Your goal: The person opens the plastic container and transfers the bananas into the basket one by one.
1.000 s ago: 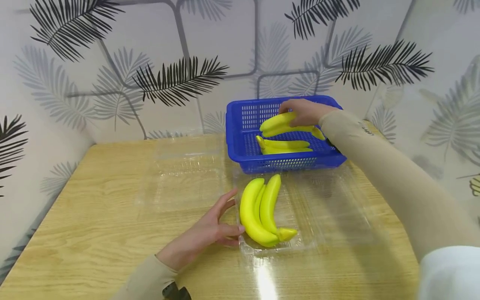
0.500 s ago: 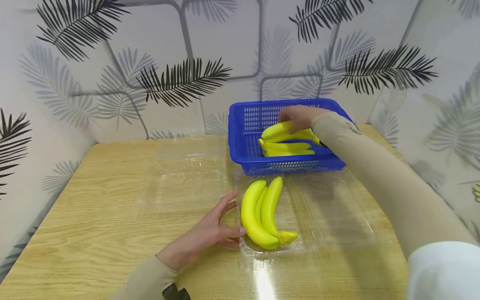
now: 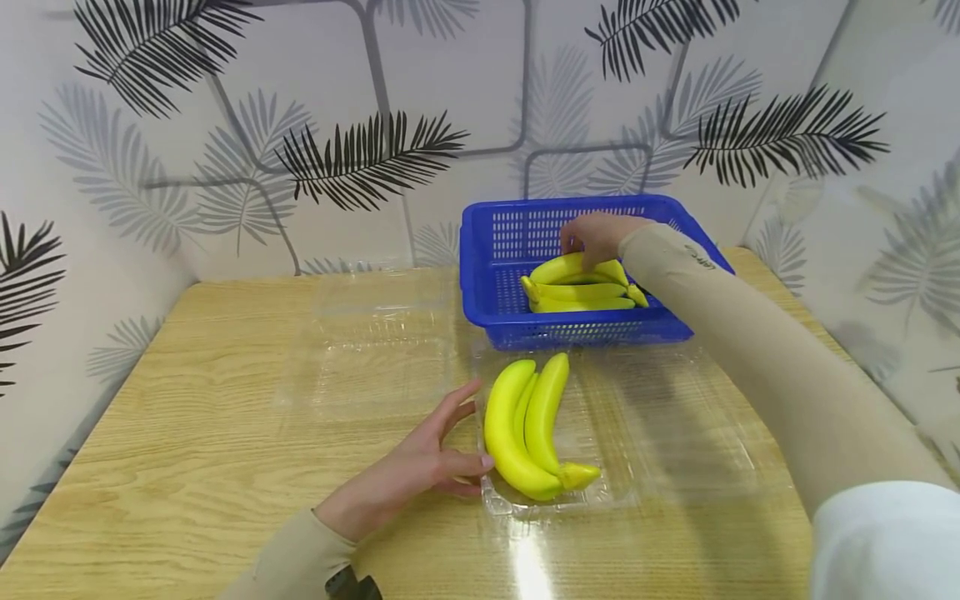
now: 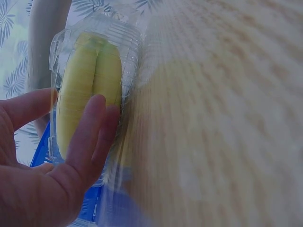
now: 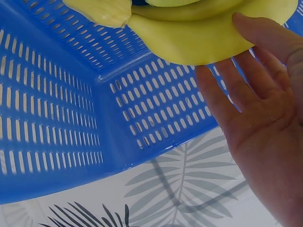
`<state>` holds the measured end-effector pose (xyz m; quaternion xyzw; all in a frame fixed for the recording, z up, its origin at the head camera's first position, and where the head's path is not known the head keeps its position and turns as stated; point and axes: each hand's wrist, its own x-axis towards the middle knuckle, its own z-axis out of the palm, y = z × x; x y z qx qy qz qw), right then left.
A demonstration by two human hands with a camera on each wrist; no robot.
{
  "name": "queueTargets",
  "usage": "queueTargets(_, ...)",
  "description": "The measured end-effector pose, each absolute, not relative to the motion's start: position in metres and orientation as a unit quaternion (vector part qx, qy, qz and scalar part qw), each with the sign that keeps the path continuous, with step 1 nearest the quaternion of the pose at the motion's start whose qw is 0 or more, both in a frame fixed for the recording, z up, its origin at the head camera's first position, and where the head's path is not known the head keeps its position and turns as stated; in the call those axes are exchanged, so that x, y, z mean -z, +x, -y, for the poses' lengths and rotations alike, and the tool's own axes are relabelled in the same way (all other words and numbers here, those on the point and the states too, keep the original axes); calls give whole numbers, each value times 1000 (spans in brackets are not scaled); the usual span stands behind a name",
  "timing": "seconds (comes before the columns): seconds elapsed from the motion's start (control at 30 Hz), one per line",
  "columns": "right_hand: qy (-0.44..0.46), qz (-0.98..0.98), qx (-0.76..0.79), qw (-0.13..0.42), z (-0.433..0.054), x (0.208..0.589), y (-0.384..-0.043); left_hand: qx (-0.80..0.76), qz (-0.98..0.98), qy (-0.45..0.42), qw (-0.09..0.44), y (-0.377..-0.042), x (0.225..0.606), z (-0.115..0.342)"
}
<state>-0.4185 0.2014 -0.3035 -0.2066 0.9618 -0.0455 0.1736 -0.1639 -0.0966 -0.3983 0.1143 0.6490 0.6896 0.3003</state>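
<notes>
In the head view, a yellow banana bunch [image 3: 525, 425] lies in a clear plastic clamshell container [image 3: 600, 492] on the table. My left hand [image 3: 420, 458] rests beside its left wall, touching it with spread, fairly straight fingers; the left wrist view shows those fingers [image 4: 87, 127] against the clear plastic. My right hand [image 3: 596, 237] reaches into a blue basket [image 3: 480, 292] and pinches a second banana bunch [image 5: 189, 40] between thumb and fingers. Another banana bunch [image 3: 585, 293] lies in front of it on the basket floor.
Another clear plastic container [image 3: 382, 367] stands open to the left on the wooden table [image 3: 187, 433]. The first container's lid [image 3: 690, 417] lies spread to the right. A leaf-patterned wall [image 3: 300, 83] rises behind the basket.
My right hand has lowered the banana bunch into the basket, down behind the other bunch there. My left hand stays at the container's wall.
</notes>
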Motion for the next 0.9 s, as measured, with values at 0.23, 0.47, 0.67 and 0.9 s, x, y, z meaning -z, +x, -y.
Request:
queueTargets(0.23,-204,-961,46,178,-200,298,-417,-690,-648,112,301,-162,399,97)
queueTargets(0.47,-240,-954,62,167,-195,270,-396,-688,-650,109,303,-162,399,97)
queueTargets(0.67,-299,-942,74,130,-184,250,-361,-689,-652,104,299,-165,402,97)
queueTargets(0.9,-318,-941,85,80,-174,247,-305,-686,-654,107,300,-165,401,96)
